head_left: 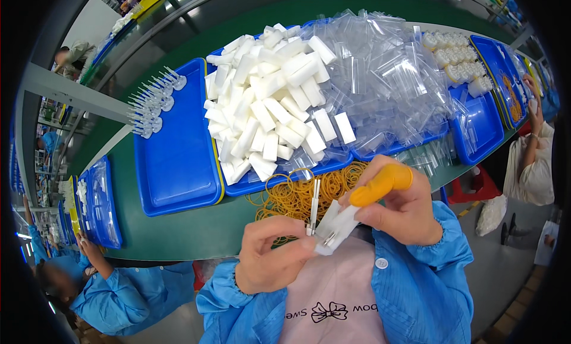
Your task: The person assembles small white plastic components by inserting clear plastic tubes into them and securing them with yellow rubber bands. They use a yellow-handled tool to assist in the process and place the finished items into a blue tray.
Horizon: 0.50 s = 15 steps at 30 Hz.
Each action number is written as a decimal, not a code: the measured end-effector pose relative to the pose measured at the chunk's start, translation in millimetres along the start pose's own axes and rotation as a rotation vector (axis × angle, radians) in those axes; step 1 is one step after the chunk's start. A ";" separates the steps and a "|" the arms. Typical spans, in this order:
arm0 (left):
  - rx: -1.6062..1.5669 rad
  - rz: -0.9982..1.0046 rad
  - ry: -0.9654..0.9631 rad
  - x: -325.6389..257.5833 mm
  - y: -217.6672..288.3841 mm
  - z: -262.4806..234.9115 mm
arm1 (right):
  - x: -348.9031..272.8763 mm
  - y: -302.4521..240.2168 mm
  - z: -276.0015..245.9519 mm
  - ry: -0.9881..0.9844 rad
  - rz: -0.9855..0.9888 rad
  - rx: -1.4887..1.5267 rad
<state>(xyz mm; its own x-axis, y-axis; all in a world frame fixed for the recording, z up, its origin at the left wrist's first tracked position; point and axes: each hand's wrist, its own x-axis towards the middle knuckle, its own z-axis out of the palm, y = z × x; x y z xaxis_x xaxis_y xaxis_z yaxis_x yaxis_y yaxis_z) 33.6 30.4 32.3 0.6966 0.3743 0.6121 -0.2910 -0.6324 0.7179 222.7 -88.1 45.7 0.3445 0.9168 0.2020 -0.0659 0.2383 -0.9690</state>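
One white piece [340, 225] and one slim part [314, 202] in two hands [269, 249]

So the table [151, 240] is green, with a grey frame [77, 95] crossing at the left. Lower left there's a co-worker [122, 302] in blue, next to another blue tray [104, 210]. Over on the right, a person [532, 171] in a cream top sits near a red seat [474, 190], and a whitish bag [492, 216] is on the grey floor [470, 240]. More trays [144, 6] way up top left.
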 end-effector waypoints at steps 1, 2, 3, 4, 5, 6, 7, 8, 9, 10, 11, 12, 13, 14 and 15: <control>0.010 -0.015 0.021 -1.3 -0.4 -0.1 | -2.0 0.5 0.3 -0.021 -0.027 -0.031; 0.013 -0.016 0.028 -3.2 -1.0 0.7 | -4.0 6.1 4.7 0.016 -0.025 0.068; 0.019 -0.018 0.036 -5.5 -1.8 1.7 | -5.3 8.4 8.9 0.042 -0.018 0.114; 0.024 -0.019 0.044 -7.2 -2.8 3.0 | -6.5 10.0 12.7 0.069 -0.012 0.161; 0.013 -0.004 0.070 -7.8 -4.2 5.7 | -7.6 10.7 16.0 0.096 -0.005 0.207; 0.004 0.010 0.099 -8.2 -5.1 9.1 | -8.5 10.4 19.5 0.107 -0.002 0.259; -0.005 0.024 0.127 -8.0 -5.6 11.4 | -9.3 9.4 22.7 0.119 0.001 0.311; -0.028 -0.017 0.120 -7.1 -5.6 12.4 | -9.4 8.6 24.7 0.132 0.005 0.362; -0.051 -0.056 0.113 -5.2 -5.7 13.3 | -8.4 8.0 25.2 0.136 0.009 0.356; -0.075 -0.094 0.104 -3.6 -6.0 13.7 | -7.0 7.4 25.0 0.141 0.013 0.350; -0.107 -0.158 0.044 -2.8 -7.7 11.8 | -5.5 6.6 24.3 0.147 0.017 0.344; -0.137 -0.223 -0.015 -3.3 -10.4 7.5 | -3.4 5.1 22.7 0.131 0.015 0.255; -0.167 -0.287 -0.075 -4.0 -12.4 5.2 | -0.9 2.5 19.1 0.115 0.013 0.165; -0.248 -0.351 -0.052 -5.0 -13.5 6.0 | 1.5 -0.3 14.5 0.099 0.011 0.076; -0.325 -0.416 -0.024 -7.1 -13.6 7.0 | 4.1 -3.9 6.5 0.038 -0.010 -0.081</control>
<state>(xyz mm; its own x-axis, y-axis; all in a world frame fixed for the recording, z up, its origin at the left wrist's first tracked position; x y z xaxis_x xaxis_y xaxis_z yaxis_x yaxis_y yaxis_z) 37.3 31.5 15.9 0.8100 0.5313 0.2481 -0.1719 -0.1894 0.9667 218.3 -83.2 51.2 0.3806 0.9010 0.2080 0.0133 0.2196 -0.9755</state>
